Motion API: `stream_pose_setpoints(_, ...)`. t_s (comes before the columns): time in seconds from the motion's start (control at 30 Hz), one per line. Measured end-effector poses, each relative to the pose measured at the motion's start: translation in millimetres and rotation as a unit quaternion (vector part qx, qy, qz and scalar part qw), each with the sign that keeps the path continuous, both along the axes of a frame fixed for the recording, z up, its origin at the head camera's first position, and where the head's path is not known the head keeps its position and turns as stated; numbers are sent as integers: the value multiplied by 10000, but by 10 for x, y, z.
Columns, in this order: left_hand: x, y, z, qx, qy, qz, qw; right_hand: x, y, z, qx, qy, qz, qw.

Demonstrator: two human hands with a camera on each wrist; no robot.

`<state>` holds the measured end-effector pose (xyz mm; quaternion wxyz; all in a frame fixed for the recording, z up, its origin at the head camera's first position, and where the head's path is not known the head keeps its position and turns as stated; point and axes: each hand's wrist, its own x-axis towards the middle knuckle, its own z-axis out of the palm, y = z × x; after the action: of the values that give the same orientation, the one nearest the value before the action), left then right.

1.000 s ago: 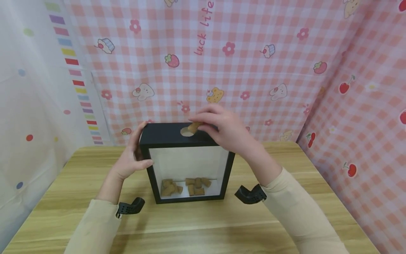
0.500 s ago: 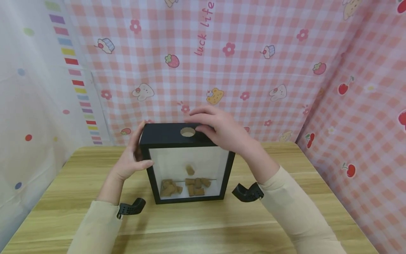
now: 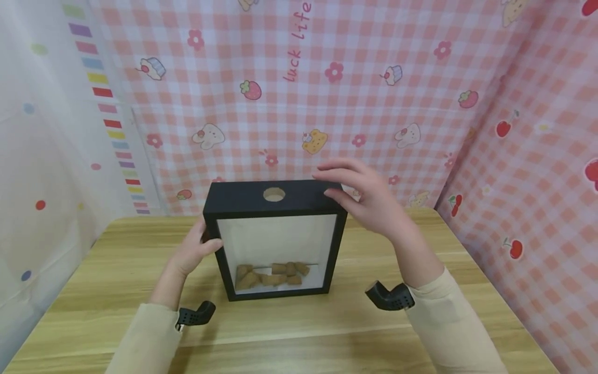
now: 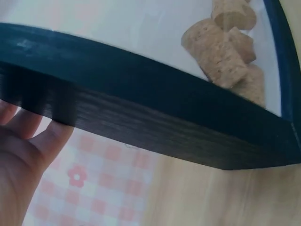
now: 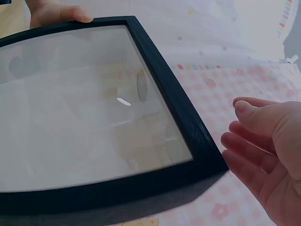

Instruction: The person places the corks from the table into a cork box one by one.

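A black shadow box frame [image 3: 275,213] with a clear front stands upright on the table. Several brown corks [image 3: 273,280] lie along its floor, seen closer in the left wrist view as a small heap of corks [image 4: 216,52]. A round hole [image 3: 274,194] opens in the frame's top. My left hand [image 3: 189,252] holds the frame's left side, thumb at the front edge; its fingers are mostly hidden in the head view. Near the top right corner, my right hand [image 3: 369,200] holds nothing, its fingers loosely bent and apart from each other in the right wrist view.
The wooden table [image 3: 280,337] carries the frame near its back edge. A pink checked cloth [image 3: 355,104] hangs close behind, with another along the right. A dotted white cloth [image 3: 56,182] hangs at the left. Black mounts [image 3: 390,296] stick out from both wrists.
My right hand let a cork go through the hole; it fell among the others. That hand then moved right, away from the hole. My left hand slid slightly down the frame's side.
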<state>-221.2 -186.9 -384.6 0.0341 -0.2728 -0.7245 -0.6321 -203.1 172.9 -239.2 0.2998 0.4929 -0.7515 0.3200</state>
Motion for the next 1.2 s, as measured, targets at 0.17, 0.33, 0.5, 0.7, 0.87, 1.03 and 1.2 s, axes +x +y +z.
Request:
stream_pose_setpoints(0.17, 15, 26, -109, 217, 56, 204, 9995, 37, 153, -91, -184, -95, -208, 9996)
stream_pose_setpoints(0.33, 56, 44, -308, 455, -79, 371, 9982, 88, 311, -232, -476, -489, -406, 9968)
stream_pose_setpoints(0.5, 95, 53, -472, 691, -315, 297, 9967, 123, 473, -414, -800, -889, -676, 9905)
stream_pose_setpoints(0.7, 99, 62, -598, 1017, -279, 77, 9944, 151, 592, -622, -1092, -1357, -700, 9822)
stream_pose_setpoints(0.87, 101, 65, -660, 970, -264, 113, 9949, 166, 631, -724, -1268, -1386, -700, 9797)
stream_pose_setpoints(1.03, 111, 63, -650, 956, -240, 323, 9946, 150, 645, -802, -1467, -1411, -610, 9772)
stream_pose_setpoints(1.2, 121, 54, -635, 934, -292, 422, 9943, 156, 673, -926, -1626, -1677, -715, 9697)
